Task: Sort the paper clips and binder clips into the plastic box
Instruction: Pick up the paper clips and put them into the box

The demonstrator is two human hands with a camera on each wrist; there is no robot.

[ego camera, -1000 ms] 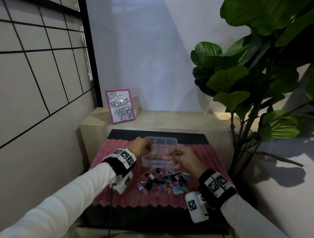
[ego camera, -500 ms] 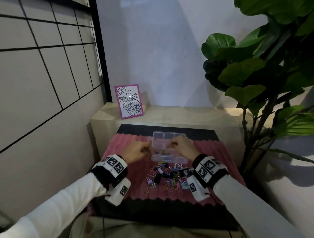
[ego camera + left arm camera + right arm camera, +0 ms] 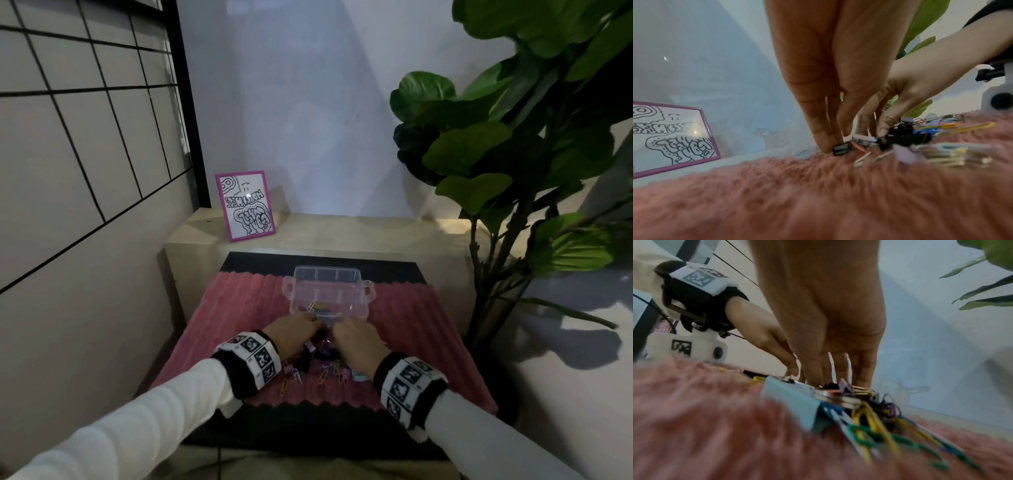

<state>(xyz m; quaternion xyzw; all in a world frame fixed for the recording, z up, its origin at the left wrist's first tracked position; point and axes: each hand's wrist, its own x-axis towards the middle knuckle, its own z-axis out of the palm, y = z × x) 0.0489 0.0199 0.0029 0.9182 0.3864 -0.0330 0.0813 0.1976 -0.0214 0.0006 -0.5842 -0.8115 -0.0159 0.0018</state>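
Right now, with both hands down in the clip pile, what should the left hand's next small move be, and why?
Probably lift the small black binder clip and carry it to the clear plastic box. The left hand has its fingertips on it at the pile's edge on the pink rug, and the box lies open just beyond.

A: Where can your hands pass?

B: The pink rug (image 3: 219, 322) lies bare on either side of the clip pile (image 3: 329, 368); you can come in from the left or right there.

A: What stands in the way?

B: Your 2 hands crowd the pile's far edge, left hand (image 3: 291, 334) just beside right hand (image 3: 356, 339). The plastic box (image 3: 329, 291) sits right behind them. A framed picture (image 3: 245, 205) stands on the ledge at back left, and a leafy plant (image 3: 507, 144) overhangs the right side.
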